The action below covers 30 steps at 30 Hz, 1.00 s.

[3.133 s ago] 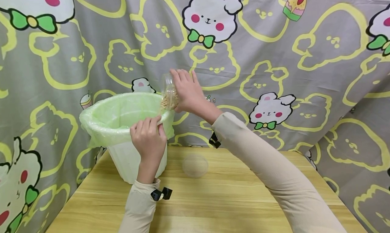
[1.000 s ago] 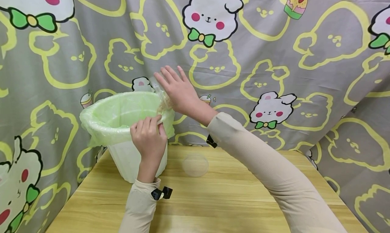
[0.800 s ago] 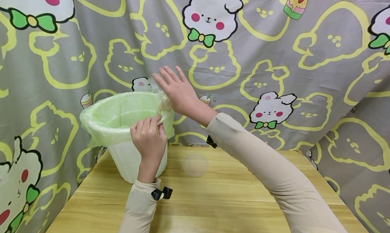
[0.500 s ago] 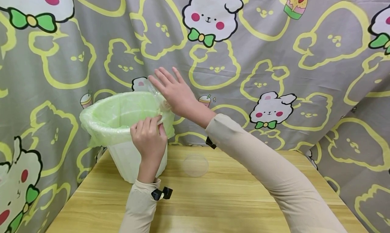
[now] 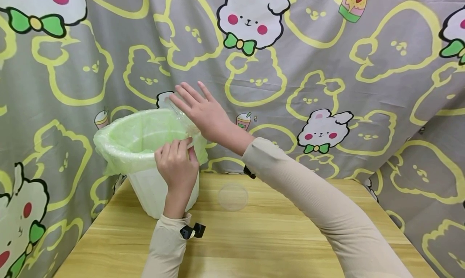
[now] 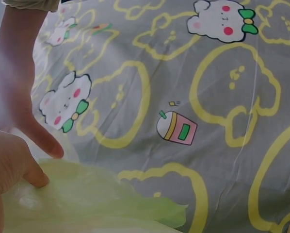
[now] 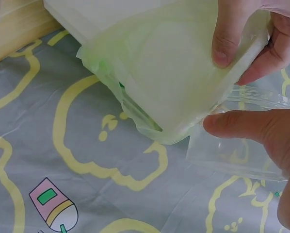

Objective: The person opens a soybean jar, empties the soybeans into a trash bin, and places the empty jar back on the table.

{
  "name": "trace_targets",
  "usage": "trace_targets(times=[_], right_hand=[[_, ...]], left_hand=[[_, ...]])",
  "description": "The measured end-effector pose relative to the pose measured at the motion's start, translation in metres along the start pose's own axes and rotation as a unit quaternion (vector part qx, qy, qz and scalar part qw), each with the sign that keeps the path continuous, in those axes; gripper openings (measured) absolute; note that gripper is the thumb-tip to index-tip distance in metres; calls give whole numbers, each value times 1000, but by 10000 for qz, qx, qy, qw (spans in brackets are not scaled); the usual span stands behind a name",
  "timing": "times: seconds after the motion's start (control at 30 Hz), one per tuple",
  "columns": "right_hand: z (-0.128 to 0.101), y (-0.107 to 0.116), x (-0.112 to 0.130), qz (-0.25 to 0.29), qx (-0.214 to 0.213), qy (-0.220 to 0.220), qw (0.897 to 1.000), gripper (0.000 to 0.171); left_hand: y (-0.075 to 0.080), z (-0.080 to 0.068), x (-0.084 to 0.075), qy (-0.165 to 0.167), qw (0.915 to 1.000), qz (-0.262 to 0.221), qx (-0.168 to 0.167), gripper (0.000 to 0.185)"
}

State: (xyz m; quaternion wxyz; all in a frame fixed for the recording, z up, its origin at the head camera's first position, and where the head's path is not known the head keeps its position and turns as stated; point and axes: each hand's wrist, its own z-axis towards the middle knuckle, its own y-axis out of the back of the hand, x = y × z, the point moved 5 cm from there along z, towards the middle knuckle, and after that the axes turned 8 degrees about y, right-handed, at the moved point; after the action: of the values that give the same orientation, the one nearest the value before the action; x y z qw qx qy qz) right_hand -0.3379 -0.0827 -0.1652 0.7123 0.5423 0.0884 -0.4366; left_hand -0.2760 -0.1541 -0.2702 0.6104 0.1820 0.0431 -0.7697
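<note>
My left hand [image 5: 176, 165] grips the near right rim of a white trash bin [image 5: 149, 191], its thumb outside the rim. A pale green plastic bin liner [image 5: 112, 148] is folded over that rim. My right hand [image 5: 206, 114] holds a clear jar [image 7: 217, 150] tipped steeply, its mouth down over the bin's right side. In the head view the hand hides most of the jar. Through its wall in the right wrist view I see the curtain and no clear sign of contents. The bin's bottom is hidden from the head view.
A clear round lid [image 5: 233, 197] lies flat on the wooden table [image 5: 276, 229], right of the bin. A grey curtain [image 5: 319, 92] with cartoon prints hangs close behind and around the table. Small black cameras sit on both wrists.
My right hand has moved left and tipped the jar further over the bin. The pale yellow beans seen in the jar earlier have run down and out of sight. My left hand stays put.
</note>
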Motion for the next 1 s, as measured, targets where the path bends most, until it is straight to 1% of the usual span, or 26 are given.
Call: trace_targets(times=[0.23,0.33,0.47,0.67,0.8,0.87,1.0], right_hand=[[-4,0,3,-225,-377,377,9983,82],[-5,-1,5,-293,-473,531,9970,82],[-4,-2,7,-362,-538,615,9960,79],[-3,-3,9,-421,-493,635,9959,79],[-4,-1,7,-300,-494,634,9963,83],[-5,2,5,-269,-588,579,9962,84],[-4,8,-2,-171,-954,332,9947,84]], left_hand=[[-1,1,1,-19,10000,40,-14,14],[-1,0,2,-21,10000,46,-1,14],[0,-1,2,-22,10000,89,20,14],[0,-1,2,-18,10000,79,10,14],[0,-1,2,-24,10000,54,8,15],[0,-1,2,-27,10000,61,11,15],[0,-1,3,-26,10000,62,2,15]])
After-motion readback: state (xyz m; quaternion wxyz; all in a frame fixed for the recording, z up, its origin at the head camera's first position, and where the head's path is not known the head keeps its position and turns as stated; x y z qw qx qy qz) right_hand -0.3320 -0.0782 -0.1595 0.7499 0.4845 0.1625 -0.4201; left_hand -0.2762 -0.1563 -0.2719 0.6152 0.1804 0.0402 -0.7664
